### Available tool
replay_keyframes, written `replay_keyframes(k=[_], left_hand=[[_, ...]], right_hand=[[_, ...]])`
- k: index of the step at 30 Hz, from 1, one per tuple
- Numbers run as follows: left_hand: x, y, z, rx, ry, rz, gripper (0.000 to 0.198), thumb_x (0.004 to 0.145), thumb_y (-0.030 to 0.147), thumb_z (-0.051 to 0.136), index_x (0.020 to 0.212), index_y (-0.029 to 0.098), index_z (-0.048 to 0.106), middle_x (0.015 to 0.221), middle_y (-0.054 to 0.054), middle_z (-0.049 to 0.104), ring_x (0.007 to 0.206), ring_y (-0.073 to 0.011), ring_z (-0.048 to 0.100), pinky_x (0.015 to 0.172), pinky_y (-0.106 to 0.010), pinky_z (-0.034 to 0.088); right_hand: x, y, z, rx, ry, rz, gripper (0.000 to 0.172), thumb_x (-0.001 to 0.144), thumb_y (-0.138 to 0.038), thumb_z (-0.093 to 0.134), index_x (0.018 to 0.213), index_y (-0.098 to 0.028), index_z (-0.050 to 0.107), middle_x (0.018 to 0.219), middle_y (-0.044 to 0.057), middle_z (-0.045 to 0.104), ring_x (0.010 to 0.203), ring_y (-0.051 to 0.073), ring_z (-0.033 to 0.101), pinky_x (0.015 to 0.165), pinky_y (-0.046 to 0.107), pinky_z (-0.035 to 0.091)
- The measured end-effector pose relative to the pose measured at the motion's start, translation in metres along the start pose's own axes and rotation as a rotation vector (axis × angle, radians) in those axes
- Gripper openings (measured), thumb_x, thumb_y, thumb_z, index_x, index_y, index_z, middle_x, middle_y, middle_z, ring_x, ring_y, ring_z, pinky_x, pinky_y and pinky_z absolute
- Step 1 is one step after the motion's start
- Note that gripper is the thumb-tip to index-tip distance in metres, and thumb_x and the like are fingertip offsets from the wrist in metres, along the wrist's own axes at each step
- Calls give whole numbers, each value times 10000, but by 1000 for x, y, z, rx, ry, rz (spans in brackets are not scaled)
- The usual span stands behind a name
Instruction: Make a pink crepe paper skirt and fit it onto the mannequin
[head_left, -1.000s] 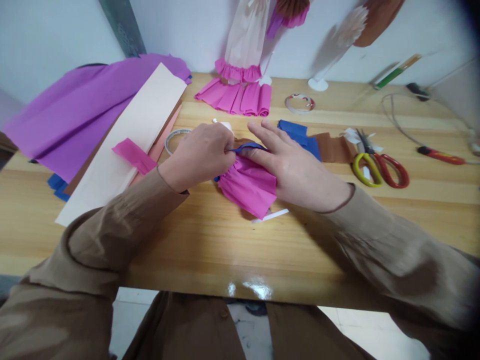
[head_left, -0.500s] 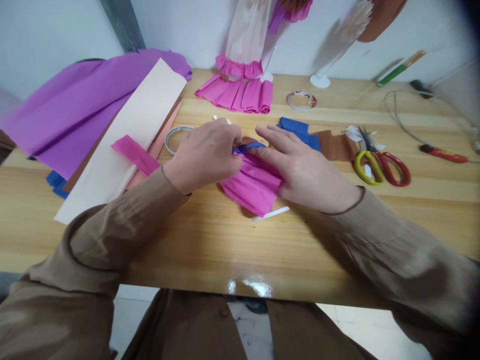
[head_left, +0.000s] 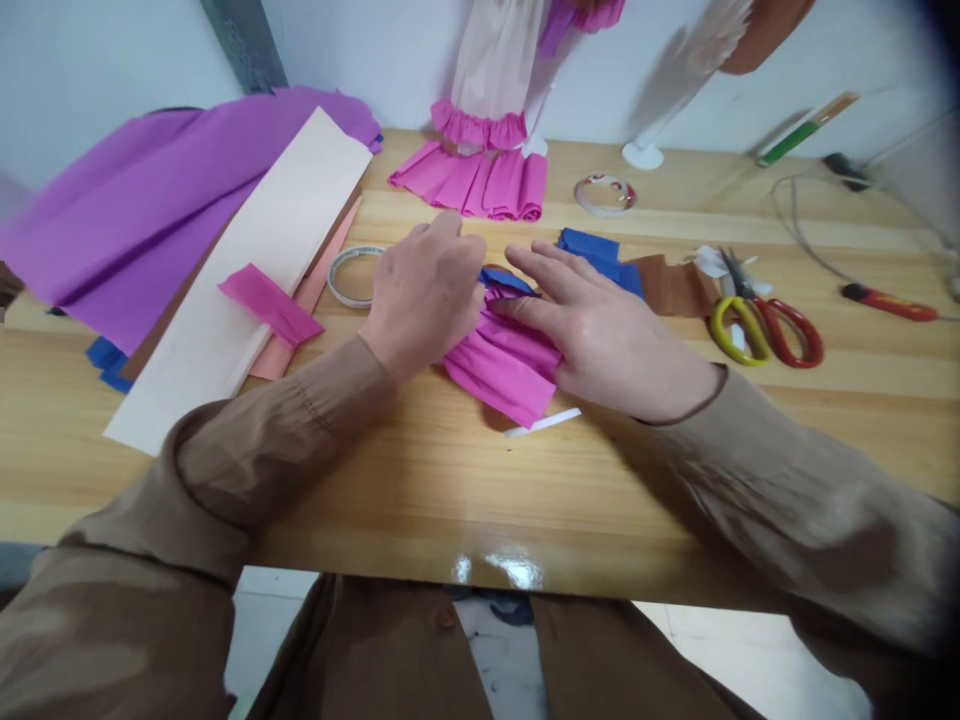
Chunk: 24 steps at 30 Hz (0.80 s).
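A gathered piece of pink crepe paper (head_left: 501,365) lies on the table between my hands, with a blue paper strip (head_left: 510,281) along its top edge. My left hand (head_left: 427,295) is closed in a fist at the paper's upper left edge; its fingertips are hidden, but it appears to grip the paper there. Lying over the right side of the pink paper, my right hand (head_left: 626,335) has its fingers stretched out, its thumb resting on the paper below the blue strip. A thin white strip (head_left: 544,423) sits just below the paper.
Scissors (head_left: 765,325) lie right, beside brown paper (head_left: 675,287) and blue paper (head_left: 592,256). A tape roll (head_left: 352,278) stands near my left hand. Purple paper (head_left: 165,210) and a cream sheet (head_left: 240,280) are stacked left. Behind lie pleated pink paper (head_left: 472,182) and another tape roll (head_left: 604,195).
My left hand has turned so its knuckles point more upward, staying at the paper's left edge. My right hand has shifted only slightly, and more of the pink paper shows beside its thumb.
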<state>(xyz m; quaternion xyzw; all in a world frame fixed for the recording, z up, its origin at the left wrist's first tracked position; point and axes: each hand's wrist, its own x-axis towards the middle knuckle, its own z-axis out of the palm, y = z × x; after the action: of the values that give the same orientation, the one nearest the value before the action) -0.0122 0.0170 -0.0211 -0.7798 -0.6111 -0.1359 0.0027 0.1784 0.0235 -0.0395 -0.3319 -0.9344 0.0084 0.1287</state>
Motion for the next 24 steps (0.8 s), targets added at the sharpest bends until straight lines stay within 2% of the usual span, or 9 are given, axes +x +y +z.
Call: replay_keyframes(k=[5,11,20,24], left_hand=[[3,-2,2,27,21,24,205,897,225,441,935,219,643,1077,-75,643,967,-246,622,748,-342,455],[7,-3,3,-9,-4,38,193,914,250,442,906,215,632,1020,-89,663,972,-277,614,796,-397,449],[5,-3,1,35,16,47,197,896,240,450,894,205,644,1012,-83,686,938,-254,631,762,-376,460],[3,0,-2,9,2,30,230,922,255,434,916,205,658,1013,-88,677,952,-256,626,769,-374,456]], right_hand=[[1,0,2,5,0,-3,349,872,-209,560,1192,-128,675,1515,177,428,1403,421,374,1112,617,381],[6,-4,4,14,2,-16,505,855,-237,573,1356,-169,563,1546,149,388,1409,433,350,1101,642,367],[8,-6,4,-39,-43,-15,499,824,-255,590,1303,-116,595,1539,195,373,1392,471,341,1065,654,376],[10,-8,4,-62,-20,58,467,870,-298,556,1302,-121,577,1541,212,360,1402,480,320,1006,667,412]])
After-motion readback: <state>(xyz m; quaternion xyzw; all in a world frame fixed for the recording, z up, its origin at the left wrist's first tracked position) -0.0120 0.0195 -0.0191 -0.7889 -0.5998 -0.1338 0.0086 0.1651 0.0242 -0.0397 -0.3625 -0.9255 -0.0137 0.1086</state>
